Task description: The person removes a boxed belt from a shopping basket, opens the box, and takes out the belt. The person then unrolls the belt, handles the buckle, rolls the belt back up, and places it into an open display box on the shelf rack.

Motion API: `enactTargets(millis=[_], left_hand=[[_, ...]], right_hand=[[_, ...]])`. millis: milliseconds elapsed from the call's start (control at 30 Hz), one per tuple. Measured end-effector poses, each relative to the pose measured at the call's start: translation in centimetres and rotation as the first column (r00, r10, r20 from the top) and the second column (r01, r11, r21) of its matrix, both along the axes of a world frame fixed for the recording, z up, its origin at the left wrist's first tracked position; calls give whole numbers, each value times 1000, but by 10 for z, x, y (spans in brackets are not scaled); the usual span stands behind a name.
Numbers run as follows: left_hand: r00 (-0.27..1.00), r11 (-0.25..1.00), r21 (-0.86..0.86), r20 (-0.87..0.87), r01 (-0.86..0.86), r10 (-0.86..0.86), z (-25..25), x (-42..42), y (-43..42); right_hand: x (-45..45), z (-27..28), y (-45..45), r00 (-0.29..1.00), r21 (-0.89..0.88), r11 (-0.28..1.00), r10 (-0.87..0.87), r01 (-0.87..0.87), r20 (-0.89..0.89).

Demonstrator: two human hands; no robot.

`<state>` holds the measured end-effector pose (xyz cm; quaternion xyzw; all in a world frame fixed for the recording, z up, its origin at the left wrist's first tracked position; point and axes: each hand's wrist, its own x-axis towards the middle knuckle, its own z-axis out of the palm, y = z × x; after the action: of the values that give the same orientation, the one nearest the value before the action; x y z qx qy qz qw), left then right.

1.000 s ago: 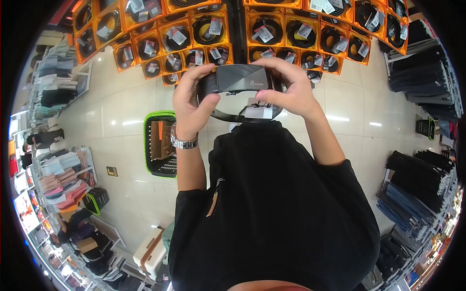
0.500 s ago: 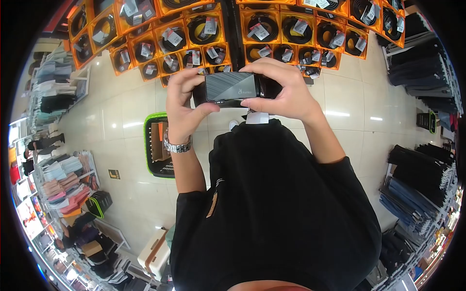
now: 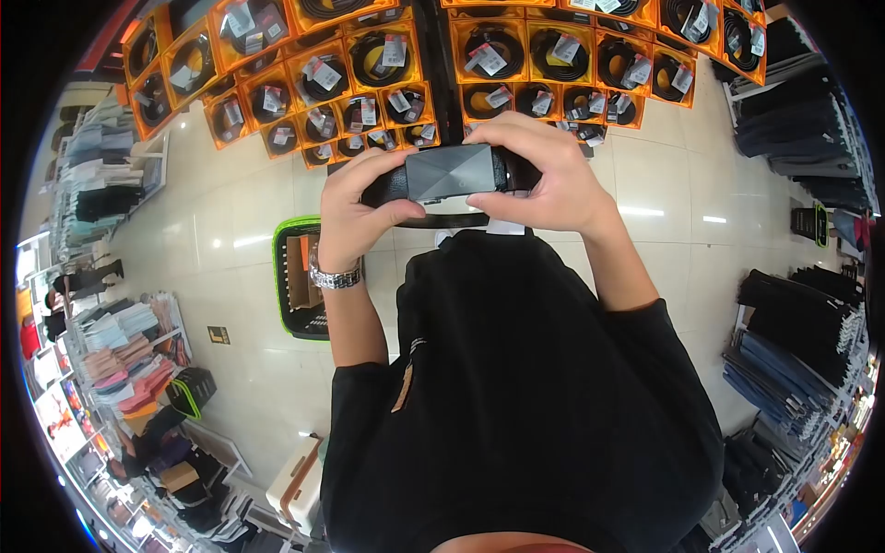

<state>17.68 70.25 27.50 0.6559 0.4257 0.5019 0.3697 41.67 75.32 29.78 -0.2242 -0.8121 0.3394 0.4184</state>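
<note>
A black leather belt (image 3: 383,191), coiled round, is held up in front of my chest. Its rectangular dark metal buckle (image 3: 451,173) faces up and catches the light in faceted shades. My left hand (image 3: 359,203) grips the belt's left side, thumb below and fingers on top; a silver watch (image 3: 334,277) is on that wrist. On the opposite side, my right hand (image 3: 546,175) pinches the belt and the buckle's right end between thumb and fingers. A white tag (image 3: 505,228) hangs under the belt, partly hidden by it.
Orange display boxes (image 3: 387,55) with tagged, coiled belts stand ahead. A black basket with a green rim (image 3: 297,222) sits on the floor to the left. Clothing racks line both sides, with folded clothes (image 3: 129,341) at left. A cream suitcase (image 3: 297,484) stands at lower left.
The belt and both hands have shifted slightly right and down. The buckle has tilted, so its face reflects differently. The white tag has swung right and is more covered.
</note>
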Motion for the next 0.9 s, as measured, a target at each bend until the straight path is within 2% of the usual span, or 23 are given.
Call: enactTargets(millis=[100,167,200,333,433,533,600,700,733,867,900], left_hand=[[997,1000,0,-75,2,-2,-3,-3,1],[997,997,-72,68,-21,26,-6,2,1],[1000,1000,-1,-6,24,-24,-8,0,3],[988,990,-51,-75,131,-135,-7,-2,4],[996,989,-116,-9,91,-93,-2,10,3],[998,997,-74,50,32,-28,-1,14,3],[997,999,-29,81,20,-18,0,15,0],[994,999,16,106,-36,34,-1,16,2],[994,999,18,105,-42,40,-1,17,3],[974,997,-56,222,-45,56,-2,21,4],[973,997,-54,222,-46,57,-2,21,6]], right_hand=[[0,-1,1,999,-67,998,-17,19,27],[-3,-3,1,999,-56,998,-17,19,28],[-5,-4,0,999,-47,999,-13,15,31],[-7,-8,-1,997,-100,995,1,6,72],[-11,-13,2,1000,-77,997,-27,27,-5],[-7,-14,4,1000,-107,994,18,-18,-2],[0,-14,3,995,-222,970,103,-99,4],[11,-30,5,995,-243,964,98,-104,-36],[10,-33,4,995,-209,976,49,-65,-83],[10,-34,1,998,-177,984,-9,-3,-69],[8,-32,2,998,-42,998,-54,52,-46]])
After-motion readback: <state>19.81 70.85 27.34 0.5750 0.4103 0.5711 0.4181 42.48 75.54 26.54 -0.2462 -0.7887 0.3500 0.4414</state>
